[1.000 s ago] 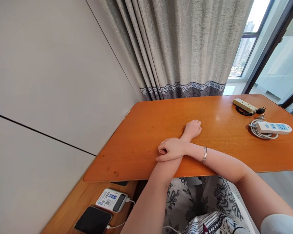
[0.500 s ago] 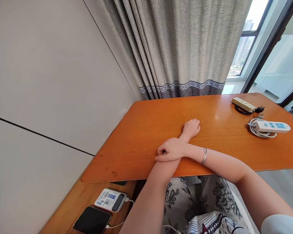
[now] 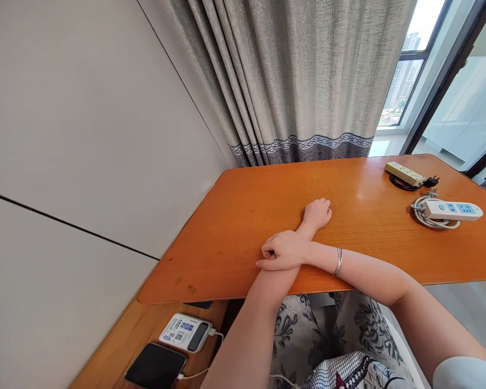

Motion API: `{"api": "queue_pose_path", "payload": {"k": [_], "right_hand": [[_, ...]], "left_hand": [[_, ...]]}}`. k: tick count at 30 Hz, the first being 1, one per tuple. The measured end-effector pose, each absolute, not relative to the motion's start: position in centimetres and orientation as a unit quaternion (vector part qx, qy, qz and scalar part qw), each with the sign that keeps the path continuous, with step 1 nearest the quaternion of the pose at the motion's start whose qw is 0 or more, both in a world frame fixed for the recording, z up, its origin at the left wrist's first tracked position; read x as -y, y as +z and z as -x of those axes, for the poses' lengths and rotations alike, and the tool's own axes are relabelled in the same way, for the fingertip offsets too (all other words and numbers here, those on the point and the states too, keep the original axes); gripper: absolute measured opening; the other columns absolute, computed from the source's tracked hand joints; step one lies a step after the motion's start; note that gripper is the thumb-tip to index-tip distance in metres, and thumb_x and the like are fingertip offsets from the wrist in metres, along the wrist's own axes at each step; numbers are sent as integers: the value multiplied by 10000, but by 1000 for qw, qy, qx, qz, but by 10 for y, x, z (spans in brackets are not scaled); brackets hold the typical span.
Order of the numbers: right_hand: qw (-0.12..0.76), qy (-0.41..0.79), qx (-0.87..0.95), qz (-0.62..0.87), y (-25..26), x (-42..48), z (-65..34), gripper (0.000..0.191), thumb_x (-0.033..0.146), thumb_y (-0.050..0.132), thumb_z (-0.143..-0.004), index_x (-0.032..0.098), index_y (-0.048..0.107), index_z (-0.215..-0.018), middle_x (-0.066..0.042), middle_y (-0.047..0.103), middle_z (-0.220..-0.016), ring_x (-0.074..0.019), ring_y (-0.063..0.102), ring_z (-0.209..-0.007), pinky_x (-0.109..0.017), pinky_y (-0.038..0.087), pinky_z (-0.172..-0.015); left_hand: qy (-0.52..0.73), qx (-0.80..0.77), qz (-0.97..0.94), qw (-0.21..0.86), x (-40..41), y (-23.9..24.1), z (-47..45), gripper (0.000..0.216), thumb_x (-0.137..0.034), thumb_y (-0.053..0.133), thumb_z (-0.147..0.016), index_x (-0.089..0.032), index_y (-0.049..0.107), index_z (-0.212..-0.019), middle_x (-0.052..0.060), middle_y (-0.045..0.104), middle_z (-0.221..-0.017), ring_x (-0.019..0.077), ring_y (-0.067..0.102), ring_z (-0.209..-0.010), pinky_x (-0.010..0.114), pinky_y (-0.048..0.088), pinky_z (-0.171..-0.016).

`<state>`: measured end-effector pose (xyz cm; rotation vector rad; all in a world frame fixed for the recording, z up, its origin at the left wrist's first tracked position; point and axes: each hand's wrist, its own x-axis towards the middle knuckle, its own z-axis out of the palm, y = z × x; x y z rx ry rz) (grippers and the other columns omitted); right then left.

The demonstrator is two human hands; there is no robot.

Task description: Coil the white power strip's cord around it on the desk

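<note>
Both bare arms lie crossed on an orange-brown wooden table (image 3: 235,210). My left hand (image 3: 318,213) rests farther out on the tabletop, its fingers curled into a loose fist with nothing visible in it. Across the left forearm lies my right hand (image 3: 283,250), touching it near the wrist. The right fingers are curled in, leaving a small dark gap beside the thumb, and no object shows in them. A silver bracelet (image 3: 339,261) circles the right wrist.
At the table's right side lie a white power strip (image 3: 453,210) with a coiled cord and a yellowish power strip (image 3: 405,173) with a black cord. A lower wooden surface at left holds a black phone (image 3: 156,366) and a white power bank (image 3: 184,332), both cabled. Behind hangs a grey curtain (image 3: 303,75).
The hands keep the same pose. The view has shifted very slightly.
</note>
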<state>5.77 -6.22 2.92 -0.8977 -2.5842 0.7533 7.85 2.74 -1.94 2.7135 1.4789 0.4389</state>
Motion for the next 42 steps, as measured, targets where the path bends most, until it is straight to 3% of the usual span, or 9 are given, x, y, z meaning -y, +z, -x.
{"api": "queue_pose_path", "payload": {"k": [6, 9, 12, 16, 22, 28, 31, 35, 42], "right_hand": [[240, 231, 882, 334, 21, 64, -59, 375, 341, 670, -852, 199, 404, -630, 34, 500, -670, -112, 410, -660, -256, 326, -688], [215, 247, 892, 311, 21, 62, -59, 332, 370, 656, -872, 197, 460, -667, 22, 545, -722, -120, 453, -702, -256, 325, -700], [176, 253, 891, 334, 22, 63, -56, 399, 415, 603, -904, 197, 422, -622, 25, 507, -665, -119, 398, -644, -266, 273, -637], [218, 238, 879, 351, 21, 65, -55, 431, 375, 618, -888, 199, 354, -597, 35, 463, -626, -112, 369, -620, -264, 280, -639], [210, 249, 896, 302, 21, 63, -59, 333, 352, 658, -878, 195, 465, -657, 18, 556, -723, -118, 445, -684, -259, 317, -665], [238, 222, 893, 311, 16, 66, -59, 440, 297, 603, -894, 207, 306, -583, 34, 449, -604, -106, 368, -595, -256, 322, -640], [253, 188, 913, 259, 14, 71, -74, 325, 299, 595, -915, 211, 435, -647, 13, 523, -660, -128, 458, -647, -263, 386, -686], [293, 103, 917, 249, 20, 85, -123, 183, 349, 564, -954, 194, 630, -881, -72, 670, -893, -189, 597, -822, -316, 478, -765], [391, -92, 763, 507, 21, 99, -283, 200, 326, 548, -939, 232, 675, -1062, -125, 684, -1080, -271, 641, -1047, -457, 518, -938]], "left_hand": [[142, -483, -864, 10, -28, -20, -77, 198, -190, 485, -945, -187, 682, -970, 98, 703, -1007, 233, 655, -957, 334, 486, -776], [144, -486, -862, 11, -28, -21, -78, 208, -190, 476, -946, -183, 682, -976, 103, 701, -1010, 237, 652, -962, 338, 487, -779], [145, -488, -860, 12, -28, -21, -77, 203, -194, 482, -943, -184, 683, -972, 101, 700, -1010, 236, 652, -963, 335, 487, -771], [148, -490, -859, 16, -27, -19, -76, 183, -198, 500, -939, -191, 681, -955, 92, 703, -1001, 227, 655, -959, 325, 485, -762], [161, -493, -855, 22, -27, -19, -76, 195, -189, 485, -945, -192, 680, -947, 101, 704, -1017, 234, 648, -982, 338, 490, -779], [171, -497, -851, 27, -27, -20, -76, 195, -185, 485, -940, -196, 680, -951, 94, 705, -1027, 229, 650, -976, 337, 497, -782], [179, -490, -852, 33, -28, -20, -75, 196, -184, 485, -939, -195, 679, -967, 80, 710, -1042, 212, 653, -970, 326, 496, -800], [198, -476, -856, 45, -28, -20, -73, 215, -176, 469, -944, -211, 675, -994, 55, 715, -1065, 183, 652, -967, 308, 496, -823], [239, -445, -859, 78, -27, -20, -70, 210, -158, 495, -918, -218, 683, -990, 43, 719, -1072, 172, 664, -949, 294, 507, -810]]}}
